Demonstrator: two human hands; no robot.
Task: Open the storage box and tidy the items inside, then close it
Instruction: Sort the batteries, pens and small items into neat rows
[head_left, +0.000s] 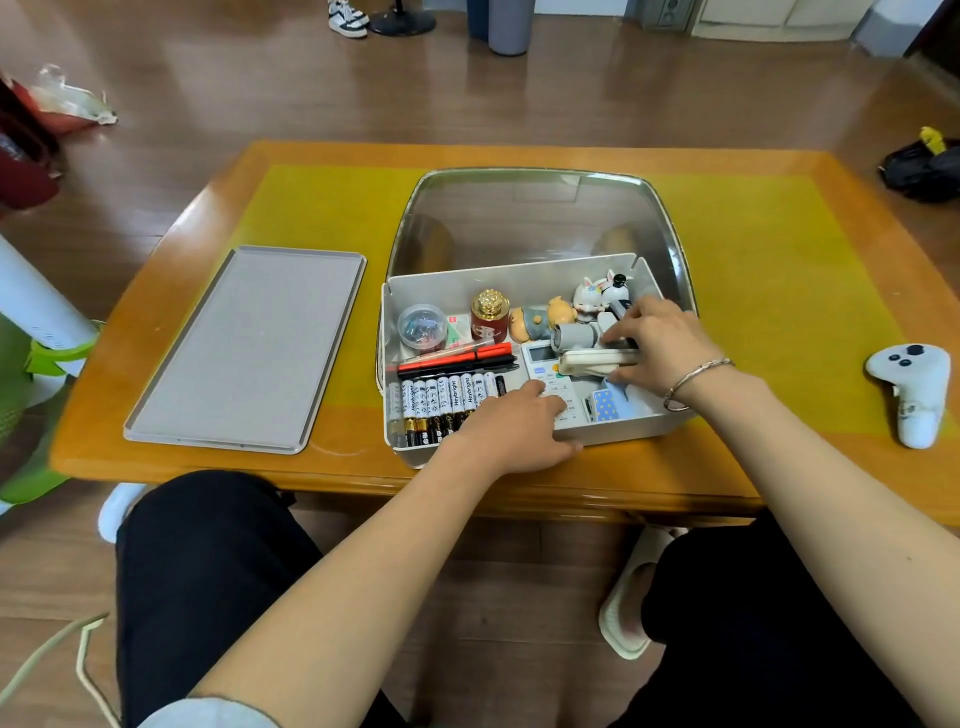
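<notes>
The white storage box (441, 283) stands open on the table, its clear lid (535, 218) tipped up behind it. Inside lie a row of batteries (441, 400), red and black pens (457, 358), a tub of clips (422, 326), a red jar with a gold top (489, 317), toy figures (545, 317) and a white remote (545, 364). My left hand (511, 428) rests over the box's front edge, fingers on the remote. My right hand (657, 345) reaches into the right side and grips a cream stapler-like item (592, 361).
A grey tray (244, 348) lies flat to the left of the box. A white game controller (911, 387) sits at the table's right edge. A yellow mat (769, 260) covers the tabletop. My knees are under the near table edge.
</notes>
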